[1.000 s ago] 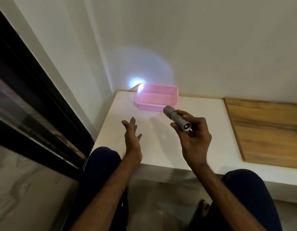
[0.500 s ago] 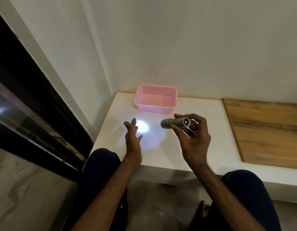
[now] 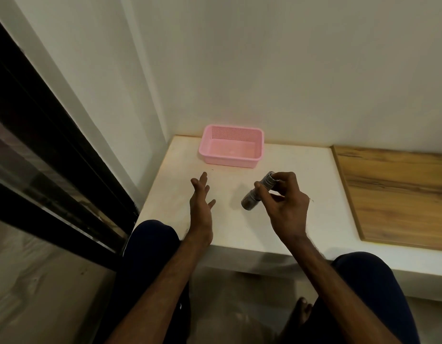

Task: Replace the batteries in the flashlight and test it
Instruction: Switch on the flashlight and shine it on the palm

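Note:
A small grey metal flashlight point(image 3: 257, 193) is held in my right hand point(image 3: 285, 203) above the white table point(image 3: 239, 227). It tilts with its head down and toward the left, its tail cap up under my thumb. No beam or light spot shows. My left hand point(image 3: 201, 202) hovers to the left of the flashlight, palm turned inward, fingers spread, holding nothing. No batteries are in sight.
A pink plastic basket point(image 3: 258, 151) stands at the back of the table against the wall; it looks empty. A wooden board point(image 3: 393, 192) covers the table's right part. A dark window frame point(image 3: 56, 155) runs along the left. My knees sit under the front edge.
The flashlight swung from pointing at the wall, to level toward my left hand, to head-down. The light spot that fell on the wall and then the table is gone. My left hand stayed put.

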